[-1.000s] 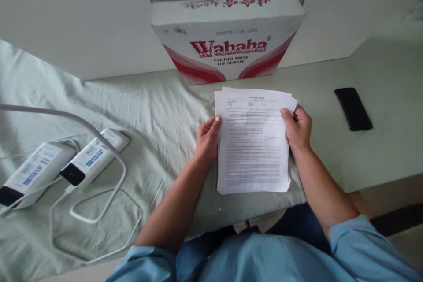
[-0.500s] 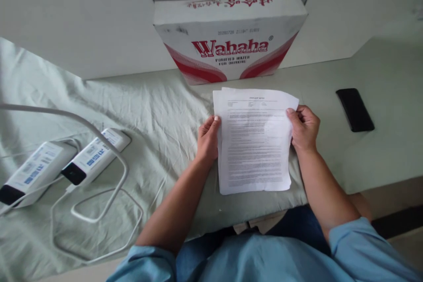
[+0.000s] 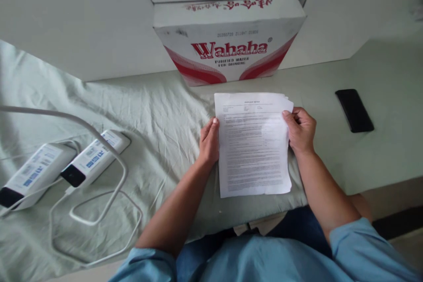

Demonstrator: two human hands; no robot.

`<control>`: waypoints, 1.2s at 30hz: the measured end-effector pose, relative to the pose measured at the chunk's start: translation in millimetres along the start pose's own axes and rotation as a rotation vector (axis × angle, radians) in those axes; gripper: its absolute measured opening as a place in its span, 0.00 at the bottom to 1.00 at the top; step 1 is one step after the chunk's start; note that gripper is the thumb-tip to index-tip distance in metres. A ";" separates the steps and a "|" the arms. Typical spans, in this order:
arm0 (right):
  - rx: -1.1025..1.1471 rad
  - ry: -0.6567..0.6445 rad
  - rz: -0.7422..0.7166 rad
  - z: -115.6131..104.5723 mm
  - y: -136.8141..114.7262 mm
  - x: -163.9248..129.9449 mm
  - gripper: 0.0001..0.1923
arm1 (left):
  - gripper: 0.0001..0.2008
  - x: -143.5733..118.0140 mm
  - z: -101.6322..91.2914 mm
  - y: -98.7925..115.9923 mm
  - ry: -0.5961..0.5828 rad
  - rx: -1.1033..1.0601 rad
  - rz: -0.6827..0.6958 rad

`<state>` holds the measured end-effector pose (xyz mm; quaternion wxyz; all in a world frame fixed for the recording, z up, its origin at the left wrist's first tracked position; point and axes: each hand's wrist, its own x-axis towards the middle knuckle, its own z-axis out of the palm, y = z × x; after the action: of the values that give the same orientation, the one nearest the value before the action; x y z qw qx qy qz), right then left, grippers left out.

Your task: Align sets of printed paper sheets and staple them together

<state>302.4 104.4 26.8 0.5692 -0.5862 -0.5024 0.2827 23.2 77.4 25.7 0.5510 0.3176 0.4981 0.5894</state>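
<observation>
- Left hand (image 3: 209,142): fingers closed on left edge of papers (image 3: 254,145).
- Right hand (image 3: 300,130): pinching papers' right edge.
- Papers lie on cloth (image 3: 155,110), near box (image 3: 228,39).

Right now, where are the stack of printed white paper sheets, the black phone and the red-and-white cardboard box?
stack of printed white paper sheets (image 3: 254,150), head view, middle of top page.
black phone (image 3: 354,110), head view, screen centre.
red-and-white cardboard box (image 3: 229,50), head view, front face lettering.

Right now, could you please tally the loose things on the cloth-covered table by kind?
Sheaf of printed papers, gripped by the left hand and right hand: 1
White power banks: 2
Black phone: 1
Wahaha carton: 1
Total: 5
</observation>
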 end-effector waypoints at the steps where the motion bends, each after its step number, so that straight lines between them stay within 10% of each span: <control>1: 0.001 0.000 0.000 0.5 -0.5 -0.1 0.22 | 0.29 -0.6 0.2 0.9 -0.017 0.013 -0.001; 36: 0.081 -0.001 -0.046 -2.0 -0.4 10.5 0.24 | 0.27 -4.1 1.0 9.3 -0.152 0.074 0.020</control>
<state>307.6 113.2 30.1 0.5988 -0.5508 -0.5042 0.2896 21.8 74.7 35.4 0.5693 0.3865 0.4729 0.5503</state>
